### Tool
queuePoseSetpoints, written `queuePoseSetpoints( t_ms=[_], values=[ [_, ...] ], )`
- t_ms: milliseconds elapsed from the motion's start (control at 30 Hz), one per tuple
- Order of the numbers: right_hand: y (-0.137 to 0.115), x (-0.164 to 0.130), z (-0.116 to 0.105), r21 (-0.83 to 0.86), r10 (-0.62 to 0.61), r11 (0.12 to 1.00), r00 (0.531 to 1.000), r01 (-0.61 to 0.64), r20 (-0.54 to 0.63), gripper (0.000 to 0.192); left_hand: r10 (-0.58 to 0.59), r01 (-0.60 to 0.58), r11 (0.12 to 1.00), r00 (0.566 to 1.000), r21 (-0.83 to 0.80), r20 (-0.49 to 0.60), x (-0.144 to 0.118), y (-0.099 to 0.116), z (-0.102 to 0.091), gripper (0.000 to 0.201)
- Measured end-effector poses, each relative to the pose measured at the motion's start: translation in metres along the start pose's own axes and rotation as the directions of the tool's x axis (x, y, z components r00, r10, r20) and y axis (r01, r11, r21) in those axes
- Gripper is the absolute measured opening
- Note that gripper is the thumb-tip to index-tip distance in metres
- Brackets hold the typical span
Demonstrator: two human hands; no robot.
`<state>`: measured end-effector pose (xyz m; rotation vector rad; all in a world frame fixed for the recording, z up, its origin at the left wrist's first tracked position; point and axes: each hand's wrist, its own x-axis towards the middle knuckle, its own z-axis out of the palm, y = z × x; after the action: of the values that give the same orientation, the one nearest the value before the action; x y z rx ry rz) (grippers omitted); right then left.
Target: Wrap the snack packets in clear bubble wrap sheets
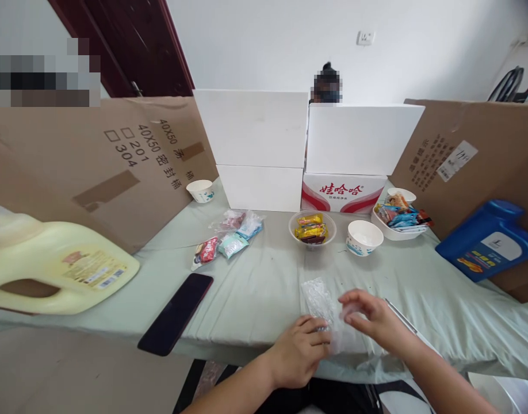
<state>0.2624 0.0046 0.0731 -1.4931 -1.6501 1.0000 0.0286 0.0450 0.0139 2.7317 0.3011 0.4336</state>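
Observation:
A clear plastic bag [318, 299] lies flat near the front edge of the table. My left hand [301, 348] pinches the bag's near end. My right hand [371, 319] holds the same bag at its right side, fingers curled on the plastic. Beyond them stands a bowl of yellow snack packets [311, 229] and an empty white paper bowl [364, 237].
A black phone [176, 313] lies front left; a cream jug [52, 267] lies left, a blue jug [490, 238] right. Several filled snack bags [229, 237], a bowl of packets [400, 221], a paper cup [201, 190], white boxes [264, 149] and cardboard walls [117, 161]. A person sits behind the boxes.

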Motion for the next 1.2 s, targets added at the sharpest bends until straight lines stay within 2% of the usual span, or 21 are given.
queuePoseSetpoints(
  t_ms=[33,100,233,433,600,667,733,767,833,900,1000,1133,1200],
  values=[
    [0.002,0.017,0.006,0.048,0.050,0.998,0.999,-0.051,0.012,0.028,-0.003,0.003,1.000,1.000,-0.010,-0.001,0.001,0.001,0.000,0.045],
    [0.009,0.047,0.021,0.023,0.132,0.991,0.991,-0.131,-0.009,0.026,-0.012,0.011,0.999,1.000,-0.033,-0.015,0.002,0.001,0.000,0.053],
    [0.026,0.078,0.049,-0.126,0.150,0.978,0.982,-0.164,-0.115,0.026,-0.046,0.042,0.998,0.996,-0.055,-0.072,0.003,0.002,0.003,0.055],
    [0.030,0.073,0.066,-0.342,0.083,0.924,0.962,-0.172,-0.259,0.026,-0.073,0.061,0.993,0.989,-0.097,-0.128,0.004,0.002,0.002,0.047],
    [0.032,0.073,0.078,-0.527,-0.008,0.838,0.964,-0.138,-0.265,0.019,-0.064,0.028,0.984,0.977,-0.178,-0.201,0.004,0.004,-0.002,0.037],
    [0.034,0.073,0.083,-0.602,-0.037,0.788,0.967,-0.127,-0.254,0.017,-0.133,0.064,0.973,0.940,-0.220,-0.314,0.005,0.003,-0.006,0.030],
    [0.036,0.073,0.088,-0.666,-0.062,0.736,0.968,-0.120,-0.242,0.017,-0.219,0.123,0.963,0.874,-0.238,-0.433,0.008,0.000,-0.009,0.026],
    [0.036,0.073,0.090,-0.693,-0.073,0.711,0.969,-0.115,-0.236,0.016,-0.237,0.144,0.963,0.855,-0.228,-0.462,0.010,-0.003,-0.010,0.024],
    [0.035,0.071,0.093,-0.737,-0.092,0.668,0.970,-0.106,-0.223,0.014,-0.237,0.176,0.969,0.862,-0.175,-0.449,0.015,-0.011,-0.011,0.015],
    [0.032,0.070,0.093,-0.770,-0.111,0.631,0.971,-0.097,-0.213,0.013,-0.255,0.231,0.967,0.884,-0.108,-0.391,0.020,-0.020,-0.008,0.010],
    [0.027,0.069,0.084,-0.805,-0.140,0.584,0.964,-0.103,-0.225,0.014,-0.313,0.324,0.946,0.890,-0.023,-0.332,0.025,-0.027,-0.002,0.015],
    [0.033,0.065,0.048,-0.845,-0.144,0.483,0.931,-0.229,-0.335,0.024,-0.323,0.343,0.939,0.898,0.014,-0.297,0.026,-0.026,-0.001,0.009],
    [0.039,0.059,0.027,-0.834,-0.140,0.470,0.908,-0.290,-0.395,0.025,-0.318,0.336,0.942,0.903,0.013,-0.287,0.025,-0.024,-0.003,0.009]
  ],
)
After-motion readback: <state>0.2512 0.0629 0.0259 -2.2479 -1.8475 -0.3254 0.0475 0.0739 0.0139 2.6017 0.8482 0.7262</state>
